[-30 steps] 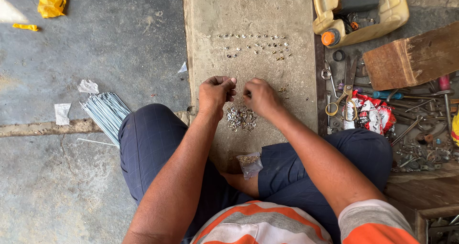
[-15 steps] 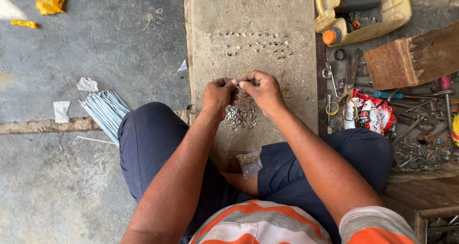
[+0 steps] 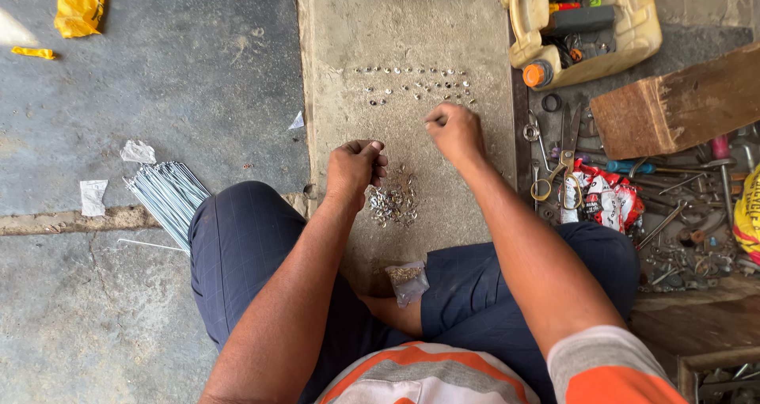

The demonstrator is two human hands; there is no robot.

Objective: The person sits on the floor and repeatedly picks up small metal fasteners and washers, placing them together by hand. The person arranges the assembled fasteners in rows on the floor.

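**Right hand has gone up to the laid-out rows**

The pile of small metal pieces [image 3: 393, 201] lies at centre frame. Your right hand [image 3: 455, 129] has left it for the rows of pieces [image 3: 416, 83] above, fingers pinched shut; what they hold is hidden. Your left hand [image 3: 355, 166] stays curled beside the pile.

soft, even daylight, no hard shadows. a bright washed-out patch glares at ten o'clock. focus stays sharp, edges barely distorted.

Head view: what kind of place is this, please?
Probably a small repair workshop, perhaps for bicycles: a bundle of thin metal spokes on the concrete floor, scattered hand tools, and a pile of small metal parts.
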